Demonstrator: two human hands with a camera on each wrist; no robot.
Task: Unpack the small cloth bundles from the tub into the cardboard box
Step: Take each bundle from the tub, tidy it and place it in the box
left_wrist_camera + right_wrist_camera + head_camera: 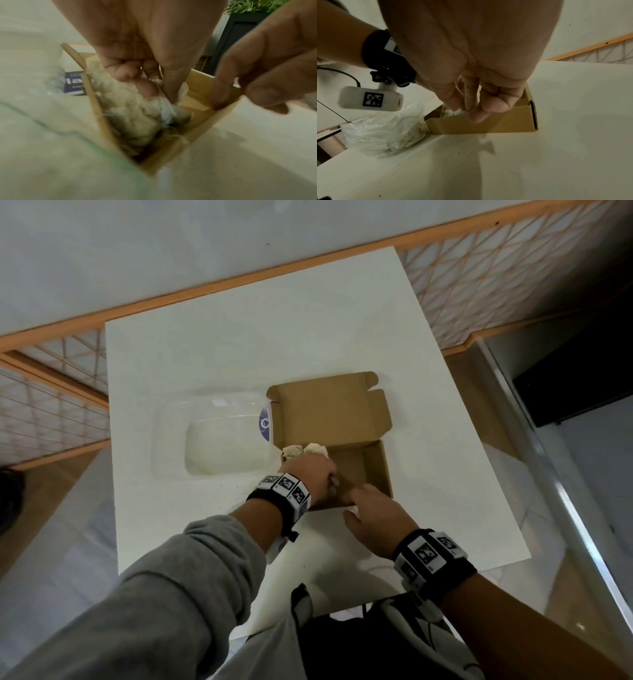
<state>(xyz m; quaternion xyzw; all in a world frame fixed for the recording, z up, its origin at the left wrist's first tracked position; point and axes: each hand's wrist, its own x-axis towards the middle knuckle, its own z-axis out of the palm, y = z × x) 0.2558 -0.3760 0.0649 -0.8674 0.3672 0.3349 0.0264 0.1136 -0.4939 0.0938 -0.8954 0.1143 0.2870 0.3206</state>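
The open cardboard box [378, 470] sits mid-table with its lid folded back. Beige cloth bundles [301, 449] are piled in its left end. My left hand [310, 474] reaches down into that end, and in the left wrist view its curled fingers [130, 75] and thumb pinch a pale cloth bundle [135, 117] low inside the box [197, 134]. My right hand [373, 511] pinches the box's near wall [479, 125] between finger and thumb. The clear plastic tub [171, 436] stands just left of the box, with more white cloth [385, 132] in it.
The white table [257, 344] extends well beyond the box and tub. An orange lattice railing [496, 278] runs behind and left of it. A dark cabinet [575, 385] stands off to the right. My left wrist camera [371, 98] hangs over the tub.
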